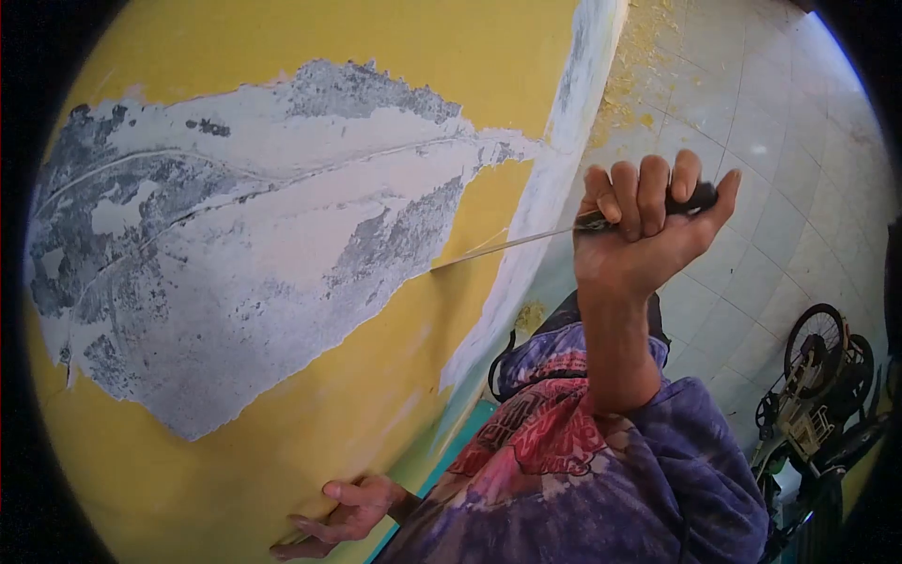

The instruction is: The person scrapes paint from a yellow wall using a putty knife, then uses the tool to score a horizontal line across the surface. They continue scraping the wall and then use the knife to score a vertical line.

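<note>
A scraper-like tool [526, 242] with a dark handle and a long thin blade is held in my right hand [648, 207], its fingers wrapped round the handle. The blade tip meets the yellow wall [395, 329] at the edge of a large bare grey-white patch [272, 244]. Loose, slightly spread fingers show on my left hand [348, 517], which is at the yellow wall at the bottom and holds nothing.
Pale floor tiles [723, 244] spread out on the right, with yellow paint flakes [644, 94] scattered along the wall's base. At the lower right is a bicycle [808, 414]. A whitish strip [507, 282] runs along the wall's edge.
</note>
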Tool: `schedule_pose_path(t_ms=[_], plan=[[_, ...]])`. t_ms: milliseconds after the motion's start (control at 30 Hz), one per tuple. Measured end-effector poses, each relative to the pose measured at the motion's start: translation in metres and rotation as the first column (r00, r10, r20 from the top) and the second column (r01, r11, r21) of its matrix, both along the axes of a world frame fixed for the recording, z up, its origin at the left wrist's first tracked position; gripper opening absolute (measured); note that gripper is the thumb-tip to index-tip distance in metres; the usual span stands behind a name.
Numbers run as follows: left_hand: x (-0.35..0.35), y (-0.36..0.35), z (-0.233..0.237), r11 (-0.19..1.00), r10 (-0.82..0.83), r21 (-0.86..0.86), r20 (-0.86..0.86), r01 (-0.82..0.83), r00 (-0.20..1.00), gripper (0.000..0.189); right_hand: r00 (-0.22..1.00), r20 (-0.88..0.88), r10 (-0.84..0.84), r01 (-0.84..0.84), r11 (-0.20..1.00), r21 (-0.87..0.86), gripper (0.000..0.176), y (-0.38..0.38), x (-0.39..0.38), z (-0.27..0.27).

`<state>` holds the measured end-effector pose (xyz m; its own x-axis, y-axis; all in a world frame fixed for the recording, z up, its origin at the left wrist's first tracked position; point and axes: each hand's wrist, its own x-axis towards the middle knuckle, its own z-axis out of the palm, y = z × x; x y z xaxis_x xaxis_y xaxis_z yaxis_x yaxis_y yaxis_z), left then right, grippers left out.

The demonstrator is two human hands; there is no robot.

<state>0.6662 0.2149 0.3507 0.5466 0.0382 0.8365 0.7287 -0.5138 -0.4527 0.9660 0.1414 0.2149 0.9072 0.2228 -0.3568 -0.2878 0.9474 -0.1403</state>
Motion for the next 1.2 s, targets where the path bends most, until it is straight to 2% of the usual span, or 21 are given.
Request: schedule_pose_path(t_ms=[67, 200, 267, 400, 500, 567, 700, 800, 900, 1000, 1033, 1133, 1200], plan=[[0.002, -0.002, -0.001, 1.000, 0.011, -0.008, 0.008, -0.011, 1.000, 0.042, 0.998, 0.024, 0.055, -0.055, 0.998, 0.003, 0.053, 0.003, -0.005, -0.003], [0.003, -0.001, 0.000, 1.000, 0.005, 0.006, 0.017, -0.005, 1.000, 0.041, 1.000, -0.010, -0.018, 0.018, 1.000, -0.024, 0.054, -0.002, -0.006, 0.005], [0.003, -0.001, -0.001, 1.000, -0.010, -0.008, 0.022, 0.010, 1.000, 0.041, 0.996, 0.084, -0.010, 0.011, 1.000, -0.007, 0.049, 0.005, -0.008, 0.005], [0.004, 0.000, 0.000, 0.998, -0.061, -0.034, 0.020, 0.062, 0.998, 0.040, 0.999, 0.010, -0.053, 0.053, 0.999, -0.012, 0.049, -0.002, -0.006, 0.000], [0.002, -0.001, 0.000, 1.000, -0.012, -0.021, -0.015, 0.012, 1.000, 0.038, 0.994, 0.096, -0.057, 0.058, 0.998, -0.006, 0.049, -0.002, -0.006, -0.002], [0.001, 0.002, 0.000, 1.000, -0.026, -0.016, -0.016, 0.026, 1.000, 0.038, 0.996, -0.084, -0.035, 0.034, 0.999, -0.012, 0.055, -0.010, -0.002, -0.003], [0.001, -0.001, 0.001, 1.000, -0.006, -0.002, -0.027, 0.006, 1.000, 0.038, 0.997, -0.064, 0.035, -0.039, 0.998, -0.057, 0.057, 0.001, -0.007, 0.005], [-0.004, 0.000, 0.001, 1.000, -0.011, -0.002, -0.040, 0.011, 0.999, 0.039, 0.994, -0.100, -0.045, 0.041, 0.998, -0.040, 0.057, -0.009, -0.002, 0.006], [-0.001, -0.001, 0.001, 1.000, -0.003, -0.009, -0.030, 0.002, 1.000, 0.040, 0.998, 0.000, 0.055, -0.055, 0.998, 0.000, 0.057, 0.000, -0.012, 0.003], [0.000, 0.001, -0.002, 0.999, -0.036, -0.021, 0.003, 0.037, 0.999, 0.039, 0.999, 0.019, 0.037, -0.036, 0.999, -0.037, 0.057, -0.002, -0.009, 0.004], [0.000, 0.002, -0.002, 0.999, -0.039, -0.022, 0.005, 0.039, 0.999, 0.039, 0.999, -0.039, -0.025, 0.022, 0.998, -0.064, 0.057, -0.006, -0.005, 0.005], [0.002, -0.001, -0.001, 1.000, -0.017, 0.000, -0.016, 0.017, 1.000, 0.039, 1.000, -0.007, -0.008, 0.008, 1.000, 0.020, 0.057, 0.001, -0.009, -0.003], [0.014, -0.006, -0.004, 1.000, 0.025, 0.003, -0.008, -0.025, 1.000, 0.039, 0.999, 0.010, 0.036, -0.036, 0.999, 0.016, 0.056, 0.000, -0.009, -0.005]])
